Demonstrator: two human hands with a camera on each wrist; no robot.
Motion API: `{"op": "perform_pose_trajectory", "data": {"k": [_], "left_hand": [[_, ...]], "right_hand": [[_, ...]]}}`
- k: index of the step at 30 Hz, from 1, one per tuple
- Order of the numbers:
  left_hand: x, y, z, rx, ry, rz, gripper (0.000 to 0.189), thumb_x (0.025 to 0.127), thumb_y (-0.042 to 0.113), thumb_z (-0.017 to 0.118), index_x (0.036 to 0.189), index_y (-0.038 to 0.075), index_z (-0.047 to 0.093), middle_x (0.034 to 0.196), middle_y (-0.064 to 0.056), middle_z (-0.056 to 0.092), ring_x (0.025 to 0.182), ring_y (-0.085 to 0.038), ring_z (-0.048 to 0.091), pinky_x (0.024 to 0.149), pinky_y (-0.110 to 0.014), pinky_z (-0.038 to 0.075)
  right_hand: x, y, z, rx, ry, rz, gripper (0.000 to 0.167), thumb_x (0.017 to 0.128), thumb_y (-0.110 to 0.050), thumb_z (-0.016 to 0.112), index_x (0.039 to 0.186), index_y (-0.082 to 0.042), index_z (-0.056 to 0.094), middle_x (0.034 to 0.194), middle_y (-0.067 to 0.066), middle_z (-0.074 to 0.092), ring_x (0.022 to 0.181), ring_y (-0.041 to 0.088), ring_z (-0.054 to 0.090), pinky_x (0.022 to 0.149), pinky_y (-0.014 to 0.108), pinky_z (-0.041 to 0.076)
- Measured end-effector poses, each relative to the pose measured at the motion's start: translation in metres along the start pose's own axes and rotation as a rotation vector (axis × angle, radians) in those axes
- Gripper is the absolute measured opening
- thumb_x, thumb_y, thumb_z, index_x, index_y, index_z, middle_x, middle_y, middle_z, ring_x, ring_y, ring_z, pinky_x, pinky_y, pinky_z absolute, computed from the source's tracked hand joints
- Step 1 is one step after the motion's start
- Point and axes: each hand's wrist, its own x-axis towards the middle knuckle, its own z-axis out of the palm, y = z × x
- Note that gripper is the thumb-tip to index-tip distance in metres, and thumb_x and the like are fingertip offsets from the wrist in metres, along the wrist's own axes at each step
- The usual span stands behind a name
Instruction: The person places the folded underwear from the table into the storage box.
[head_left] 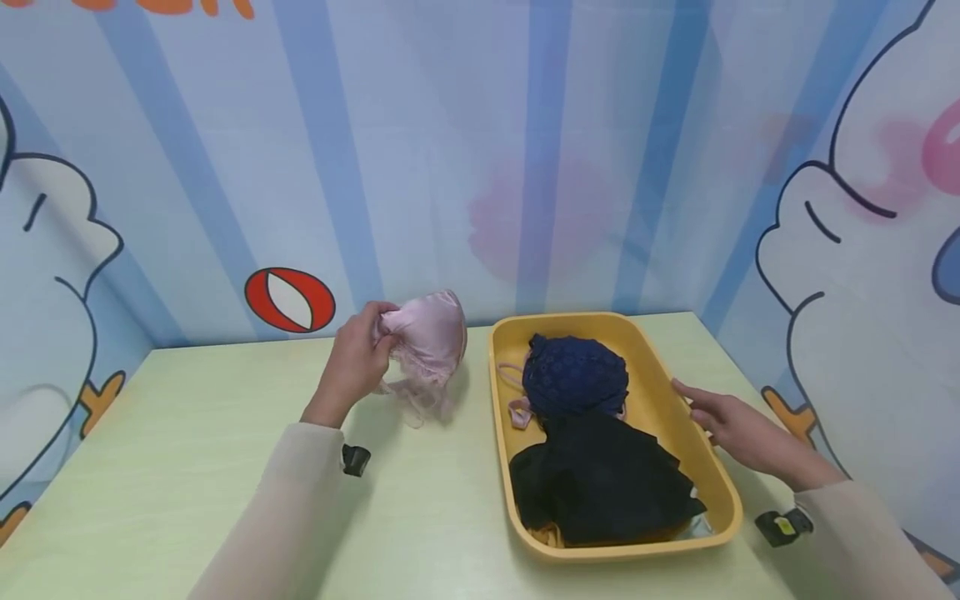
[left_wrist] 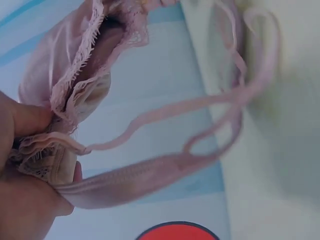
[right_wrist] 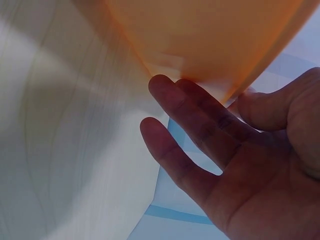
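Note:
My left hand [head_left: 358, 357] pinches a pale pink satin bra [head_left: 431, 333] by one end, holding it up over the table left of the yellow tray [head_left: 501, 467]. In the left wrist view, thumb and fingers press the bra's lace-edged band together while its thin straps [left_wrist: 165, 112] dangle loose. My right hand [head_left: 738, 433] is at the tray's right side. The right wrist view shows its fingers [right_wrist: 175, 97] extended and spread, fingertips right at the outer wall, with the thumb close to the rim.
Inside the tray lie a navy lace bra [head_left: 576, 375], a black folded garment [head_left: 607, 483] and a pink strap [head_left: 519, 412]. The pale table [head_left: 187, 467] meets a striped cartoon backdrop [head_left: 427, 167] at its back and sides.

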Motion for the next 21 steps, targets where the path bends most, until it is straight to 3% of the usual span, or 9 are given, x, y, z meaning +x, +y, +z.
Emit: {"op": "perform_pose_trajectory", "data": {"k": [4, 8, 15, 21], "left_hand": [[0.005, 0.017, -0.007, -0.019, 0.08, 0.048, 0.035, 0.089, -0.002, 0.059, 0.123, 0.003, 0.051, 0.093, -0.016, 0.058, 0.082, -0.03, 0.05, 0.071, -0.044, 0.041], [0.014, 0.038, -0.009, -0.076, 0.121, 0.102, 0.033, 0.089, -0.002, 0.06, 0.121, 0.003, 0.052, 0.102, -0.016, 0.059, 0.092, -0.03, 0.054, 0.078, -0.045, 0.044], [0.037, 0.085, -0.004, -0.142, 0.145, 0.234, 0.032, 0.089, -0.002, 0.059, 0.119, 0.005, 0.054, 0.101, -0.014, 0.06, 0.089, -0.026, 0.053, 0.075, -0.041, 0.042], [0.062, 0.125, 0.013, -0.183, 0.139, 0.374, 0.03, 0.09, -0.004, 0.056, 0.118, 0.002, 0.051, 0.1, -0.012, 0.057, 0.083, -0.023, 0.05, 0.072, -0.036, 0.042]], "right_hand": [[-0.001, 0.001, 0.0, -0.005, 0.012, 0.004, 0.051, 0.102, -0.009, 0.039, 0.149, -0.001, 0.02, 0.137, 0.025, 0.045, 0.109, 0.032, 0.056, 0.074, 0.036, 0.051], [-0.001, 0.001, 0.001, -0.005, 0.021, 0.004, 0.051, 0.102, -0.01, 0.04, 0.149, -0.003, 0.02, 0.137, 0.024, 0.045, 0.108, 0.031, 0.056, 0.075, 0.037, 0.051], [-0.003, 0.001, 0.001, 0.0, 0.026, -0.004, 0.051, 0.102, -0.008, 0.039, 0.149, -0.003, 0.021, 0.137, 0.024, 0.044, 0.108, 0.03, 0.055, 0.076, 0.037, 0.051], [-0.003, 0.002, 0.002, -0.007, 0.033, 0.006, 0.05, 0.103, -0.009, 0.038, 0.149, -0.004, 0.021, 0.141, 0.023, 0.041, 0.111, 0.031, 0.054, 0.077, 0.039, 0.051]]}}
